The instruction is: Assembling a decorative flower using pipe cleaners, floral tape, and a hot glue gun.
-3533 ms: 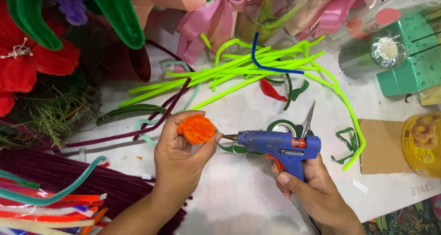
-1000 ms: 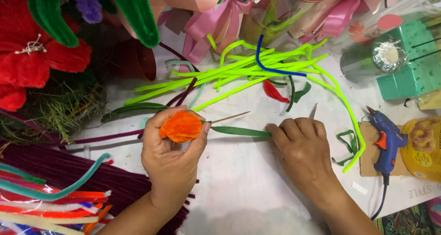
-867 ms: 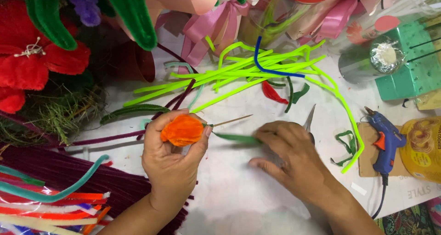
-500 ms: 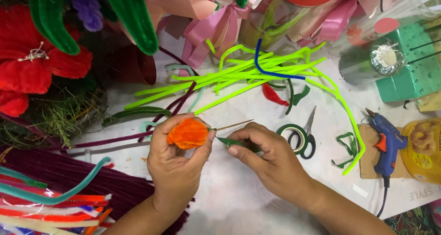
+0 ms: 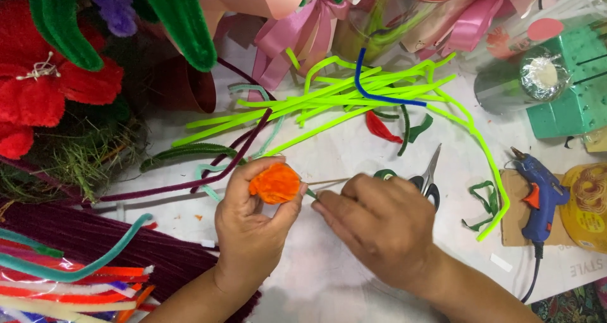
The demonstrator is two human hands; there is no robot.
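Observation:
My left hand (image 5: 250, 234) holds a fuzzy orange pipe-cleaner flower (image 5: 275, 184) just above the white table (image 5: 316, 279). A thin stick stem (image 5: 332, 182) runs out of the flower to the right. My right hand (image 5: 379, 228) pinches a short dark green pipe-cleaner piece (image 5: 312, 195) against the base of the flower. Most of the green piece is hidden under my fingers.
A blue glue gun (image 5: 540, 193) lies on a brown card at the right. Scissors (image 5: 429, 179) lie behind my right hand. Lime green pipe cleaners (image 5: 354, 102) spread across the back. Red fuzzy flowers (image 5: 44, 95) and pipe-cleaner bundles (image 5: 69, 279) fill the left side.
The glue gun went from my right hand onto the card at the right. My right hand then picked up the green piece and brought it left to the flower.

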